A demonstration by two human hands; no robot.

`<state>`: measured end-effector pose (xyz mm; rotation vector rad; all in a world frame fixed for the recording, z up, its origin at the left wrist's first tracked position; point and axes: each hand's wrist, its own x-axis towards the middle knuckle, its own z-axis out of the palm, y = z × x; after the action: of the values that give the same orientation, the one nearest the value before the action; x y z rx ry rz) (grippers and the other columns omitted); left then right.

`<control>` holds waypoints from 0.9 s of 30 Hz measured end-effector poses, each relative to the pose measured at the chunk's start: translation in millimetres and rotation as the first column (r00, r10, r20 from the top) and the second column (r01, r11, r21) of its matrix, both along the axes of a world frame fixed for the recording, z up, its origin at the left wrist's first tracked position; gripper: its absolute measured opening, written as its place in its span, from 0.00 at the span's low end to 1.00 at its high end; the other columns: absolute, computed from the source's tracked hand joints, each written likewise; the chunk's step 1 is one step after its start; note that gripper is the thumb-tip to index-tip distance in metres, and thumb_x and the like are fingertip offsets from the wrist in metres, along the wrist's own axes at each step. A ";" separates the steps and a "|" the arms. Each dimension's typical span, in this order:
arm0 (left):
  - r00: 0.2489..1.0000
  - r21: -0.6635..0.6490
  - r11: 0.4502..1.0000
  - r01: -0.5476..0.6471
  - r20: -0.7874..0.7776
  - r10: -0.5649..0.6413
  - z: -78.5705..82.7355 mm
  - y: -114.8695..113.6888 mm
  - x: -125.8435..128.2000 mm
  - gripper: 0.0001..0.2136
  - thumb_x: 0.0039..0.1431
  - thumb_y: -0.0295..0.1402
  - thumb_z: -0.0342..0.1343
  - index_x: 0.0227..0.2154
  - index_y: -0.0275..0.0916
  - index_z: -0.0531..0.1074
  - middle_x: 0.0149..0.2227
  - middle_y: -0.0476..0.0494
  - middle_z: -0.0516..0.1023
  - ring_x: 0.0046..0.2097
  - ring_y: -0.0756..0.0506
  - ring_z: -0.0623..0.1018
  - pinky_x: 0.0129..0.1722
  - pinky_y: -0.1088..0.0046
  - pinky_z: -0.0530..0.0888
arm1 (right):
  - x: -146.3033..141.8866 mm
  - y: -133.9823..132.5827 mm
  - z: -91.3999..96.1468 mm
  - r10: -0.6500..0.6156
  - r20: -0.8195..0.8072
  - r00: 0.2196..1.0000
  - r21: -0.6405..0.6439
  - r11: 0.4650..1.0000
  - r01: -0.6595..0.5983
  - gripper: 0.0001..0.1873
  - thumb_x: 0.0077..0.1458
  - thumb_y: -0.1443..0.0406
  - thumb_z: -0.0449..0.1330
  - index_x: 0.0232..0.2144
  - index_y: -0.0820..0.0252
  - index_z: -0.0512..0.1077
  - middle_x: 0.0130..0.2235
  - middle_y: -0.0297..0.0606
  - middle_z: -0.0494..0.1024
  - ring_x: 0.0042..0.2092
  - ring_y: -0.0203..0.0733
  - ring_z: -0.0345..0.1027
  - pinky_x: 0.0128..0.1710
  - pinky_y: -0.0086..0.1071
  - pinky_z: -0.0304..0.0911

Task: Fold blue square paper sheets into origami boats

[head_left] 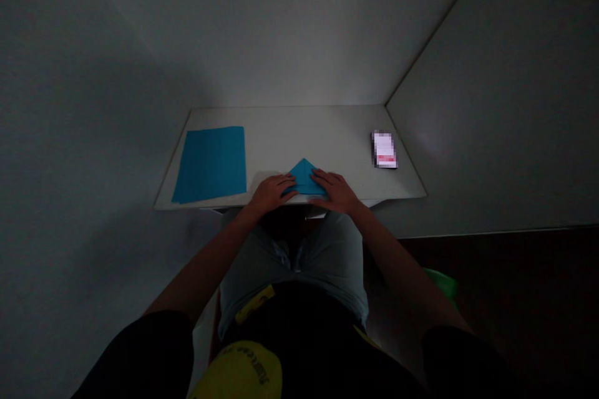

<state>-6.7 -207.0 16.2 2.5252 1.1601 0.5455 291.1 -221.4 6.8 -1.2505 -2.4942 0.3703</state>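
A folded piece of blue paper [305, 176] lies near the front edge of the table, its peak pointing away from me and a crease running down its middle. My left hand [272, 192] rests on its left side, fingers stretched out over the paper and thumb closer to the table edge. On the right side, my right hand [337, 192] lies with fingers extended across the paper and thumb lower down. Both hands are open and press from above. Parts of the paper's lower corners are hidden beneath the fingers.
Flat blue sheets [213, 164] lie at the left of the white table [299, 124]. A phone [385, 149] with a lit, blurred screen sits at the right. Walls border the table behind and at the right. Something green [442, 283] is on the dark floor.
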 end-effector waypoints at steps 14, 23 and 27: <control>0.998 -0.130 0.991 -0.045 -0.059 0.038 24.2 29.2 0.3 0.17 0.75 0.47 0.52 0.53 0.48 0.83 0.53 0.43 0.88 0.52 0.38 0.86 0.54 0.63 0.78 | 10.3 41.1 20.5 0.060 -0.115 0.992 -0.142 0.987 -0.076 0.23 0.73 0.52 0.60 0.64 0.47 0.78 0.65 0.37 0.81 0.64 0.52 0.77 0.67 0.53 0.72; 0.997 -0.221 0.972 -0.079 -0.006 0.080 24.6 38.5 -2.8 0.16 0.72 0.45 0.53 0.46 0.48 0.85 0.47 0.44 0.89 0.48 0.37 0.86 0.52 0.61 0.79 | 16.4 50.7 17.7 0.021 -0.193 0.981 -0.274 0.959 -0.075 0.20 0.74 0.51 0.58 0.61 0.43 0.80 0.64 0.34 0.81 0.64 0.51 0.77 0.68 0.54 0.71; 0.994 -0.268 0.960 -0.083 0.047 0.099 27.1 44.2 -3.6 0.13 0.69 0.45 0.56 0.42 0.48 0.85 0.45 0.45 0.89 0.47 0.38 0.87 0.52 0.61 0.80 | 21.1 59.3 15.2 0.030 -0.213 0.977 -0.316 0.944 -0.097 0.19 0.72 0.53 0.60 0.60 0.43 0.80 0.64 0.34 0.81 0.65 0.50 0.76 0.69 0.55 0.69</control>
<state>-10.3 -162.9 43.3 2.2236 1.2427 0.4509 312.2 -162.2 22.1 -1.1767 -2.3633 0.9121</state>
